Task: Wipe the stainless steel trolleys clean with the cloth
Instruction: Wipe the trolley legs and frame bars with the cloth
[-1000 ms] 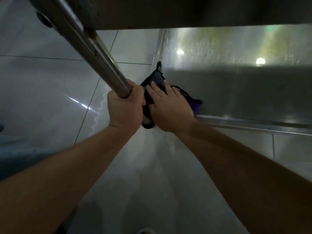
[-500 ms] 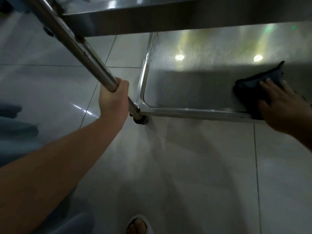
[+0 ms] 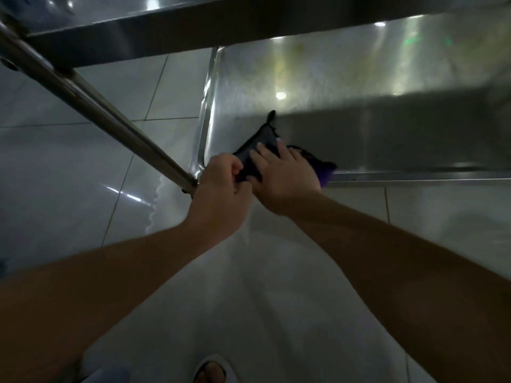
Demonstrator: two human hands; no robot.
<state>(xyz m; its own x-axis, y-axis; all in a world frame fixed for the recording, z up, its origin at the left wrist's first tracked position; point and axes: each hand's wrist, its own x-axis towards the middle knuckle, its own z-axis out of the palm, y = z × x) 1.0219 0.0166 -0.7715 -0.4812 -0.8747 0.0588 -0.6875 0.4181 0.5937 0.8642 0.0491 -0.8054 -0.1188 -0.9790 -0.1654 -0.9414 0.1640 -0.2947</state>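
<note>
The stainless steel trolley's bottom shelf (image 3: pixel 345 106) fills the upper right, and its upper shelf edge (image 3: pixel 193 29) runs across the top. A dark cloth (image 3: pixel 262 142) with a purple side lies on the bottom shelf's near left corner. My right hand (image 3: pixel 282 178) presses flat on the cloth with straight fingers. My left hand (image 3: pixel 221 189) grips the lower end of the slanted trolley leg (image 3: pixel 96 106), right beside my right hand.
Glossy pale floor tiles (image 3: pixel 69 175) surround the trolley. The bottom shelf's raised front rim (image 3: pixel 414 175) runs to the right. A foot in a sandal (image 3: pixel 210 371) shows at the bottom edge.
My right hand slid the cloth from the right part of the bottom shelf back to its near left corner. My left hand moved slightly down the leg.
</note>
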